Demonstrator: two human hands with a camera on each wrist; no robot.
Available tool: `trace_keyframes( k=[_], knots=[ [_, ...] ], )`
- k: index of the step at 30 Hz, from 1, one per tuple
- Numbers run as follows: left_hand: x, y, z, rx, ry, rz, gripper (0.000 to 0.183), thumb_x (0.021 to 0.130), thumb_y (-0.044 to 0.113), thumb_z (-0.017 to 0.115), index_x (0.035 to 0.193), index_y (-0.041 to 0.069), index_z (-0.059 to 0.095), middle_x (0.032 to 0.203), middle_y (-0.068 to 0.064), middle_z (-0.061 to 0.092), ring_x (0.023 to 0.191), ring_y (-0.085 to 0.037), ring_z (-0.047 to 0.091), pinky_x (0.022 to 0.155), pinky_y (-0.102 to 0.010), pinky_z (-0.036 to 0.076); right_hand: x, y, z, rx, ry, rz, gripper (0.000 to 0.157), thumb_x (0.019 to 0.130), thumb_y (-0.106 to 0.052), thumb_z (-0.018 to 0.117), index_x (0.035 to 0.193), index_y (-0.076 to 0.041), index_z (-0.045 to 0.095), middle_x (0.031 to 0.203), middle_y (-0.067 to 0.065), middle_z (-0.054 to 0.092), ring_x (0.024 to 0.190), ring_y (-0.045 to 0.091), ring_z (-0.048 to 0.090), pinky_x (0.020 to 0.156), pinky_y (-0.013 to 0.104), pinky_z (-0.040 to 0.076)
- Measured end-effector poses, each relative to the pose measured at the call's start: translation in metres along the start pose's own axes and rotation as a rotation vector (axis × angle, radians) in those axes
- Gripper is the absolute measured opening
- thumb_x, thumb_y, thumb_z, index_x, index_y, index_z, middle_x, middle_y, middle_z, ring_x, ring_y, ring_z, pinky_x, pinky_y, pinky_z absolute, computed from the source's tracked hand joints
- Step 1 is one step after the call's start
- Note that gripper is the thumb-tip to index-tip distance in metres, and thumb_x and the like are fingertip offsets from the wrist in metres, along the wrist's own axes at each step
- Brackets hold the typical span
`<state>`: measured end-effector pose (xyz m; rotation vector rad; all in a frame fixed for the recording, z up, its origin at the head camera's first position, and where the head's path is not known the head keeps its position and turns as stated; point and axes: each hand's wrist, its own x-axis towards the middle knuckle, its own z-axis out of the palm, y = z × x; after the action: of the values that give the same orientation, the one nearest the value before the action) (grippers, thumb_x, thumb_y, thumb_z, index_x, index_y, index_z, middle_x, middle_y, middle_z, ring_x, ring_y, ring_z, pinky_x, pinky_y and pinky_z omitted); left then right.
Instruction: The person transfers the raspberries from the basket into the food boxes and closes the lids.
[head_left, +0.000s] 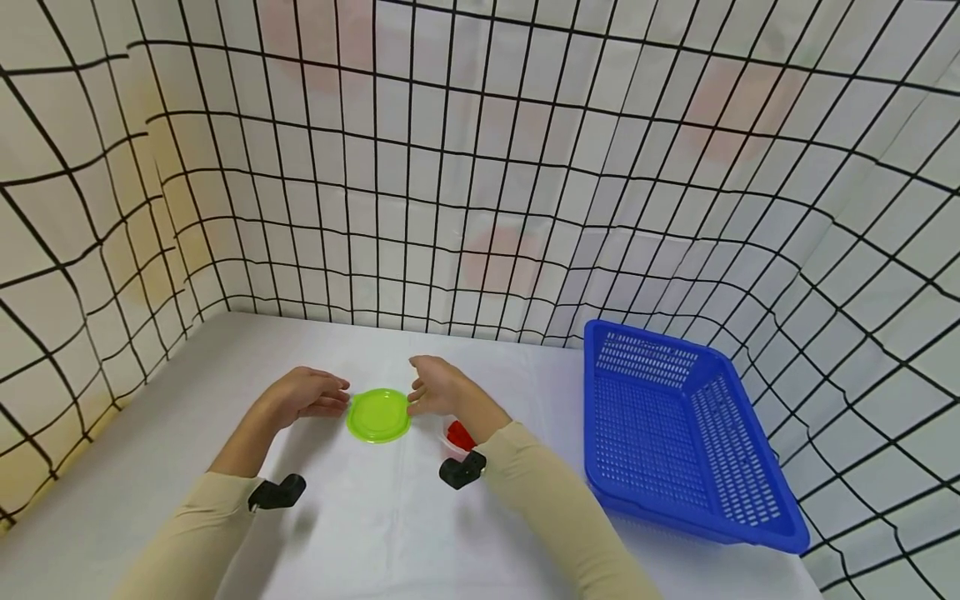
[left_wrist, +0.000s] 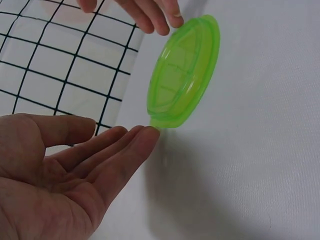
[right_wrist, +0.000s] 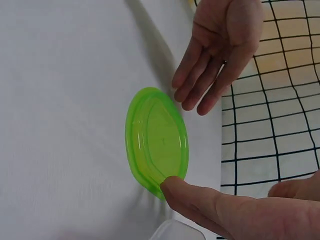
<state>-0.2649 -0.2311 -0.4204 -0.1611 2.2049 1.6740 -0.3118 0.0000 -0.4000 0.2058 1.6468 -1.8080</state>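
Observation:
A round translucent green lid (head_left: 378, 415) lies on the white table between the two hands. At its left edge is my left hand (head_left: 306, 393), its fingers extended and their tips at the rim in the left wrist view. My right hand (head_left: 442, 387) is on the opposite side, with a fingertip against the lid's rim in the right wrist view. Neither hand grips the lid. Beside the right wrist, partly hidden by the forearm, stands a clear container (right_wrist: 179, 233) with something red (head_left: 459, 435) in it.
A blue plastic basket (head_left: 652, 433) with slotted sides stands on the right of the white-covered table (head_left: 360, 533). Black wire mesh (head_left: 450, 179) backed by pale sheeting encloses the back and both sides.

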Motion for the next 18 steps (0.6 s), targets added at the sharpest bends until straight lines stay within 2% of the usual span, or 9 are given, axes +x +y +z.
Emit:
trace_keyframes(
  k=[4, 8, 11, 18],
  knots=[
    [0.002, -0.003, -0.001, -0.039, -0.027, -0.008, 0.048, 0.106, 0.013, 0.045, 0.141, -0.019, 0.043, 0.129, -0.032, 0.062, 0.099, -0.020, 0.073, 0.090, -0.034, 0.062, 0.003, 0.002, -0.002, 0.187, -0.019, 0.048, 0.072, 0.109, -0.038, 0.030, 0.162, -0.001, -0.002, 0.166, 0.031, 0.001, 0.153, 0.051, 0.009, 0.125, 0.063, 0.015],
    [0.004, -0.006, -0.001, -0.072, -0.056, -0.002, 0.048, 0.107, 0.013, 0.043, 0.141, -0.020, 0.042, 0.124, -0.030, 0.065, 0.097, -0.020, 0.074, 0.089, -0.033, 0.062, 0.006, 0.003, -0.005, 0.325, -0.031, 0.108, 0.082, 0.107, -0.047, 0.026, 0.158, 0.008, -0.008, 0.165, 0.032, -0.002, 0.154, 0.050, 0.003, 0.127, 0.061, 0.009],
    [0.005, -0.007, -0.002, -0.078, -0.064, -0.006, 0.047, 0.107, 0.013, 0.042, 0.140, -0.020, 0.043, 0.120, -0.026, 0.069, 0.095, -0.019, 0.074, 0.088, -0.032, 0.062, 0.008, 0.004, -0.008, 0.370, -0.036, 0.136, 0.085, 0.107, -0.049, 0.025, 0.156, 0.010, -0.010, 0.164, 0.035, -0.003, 0.154, 0.051, 0.001, 0.127, 0.060, 0.008],
    [0.008, -0.009, -0.002, -0.068, -0.061, -0.022, 0.046, 0.108, 0.014, 0.042, 0.140, -0.019, 0.044, 0.116, -0.023, 0.070, 0.094, -0.019, 0.074, 0.087, -0.033, 0.063, 0.009, 0.007, -0.011, 0.395, -0.057, 0.170, 0.085, 0.107, -0.050, 0.023, 0.156, 0.011, -0.011, 0.164, 0.036, -0.003, 0.154, 0.051, -0.002, 0.128, 0.057, 0.007]
  ],
)
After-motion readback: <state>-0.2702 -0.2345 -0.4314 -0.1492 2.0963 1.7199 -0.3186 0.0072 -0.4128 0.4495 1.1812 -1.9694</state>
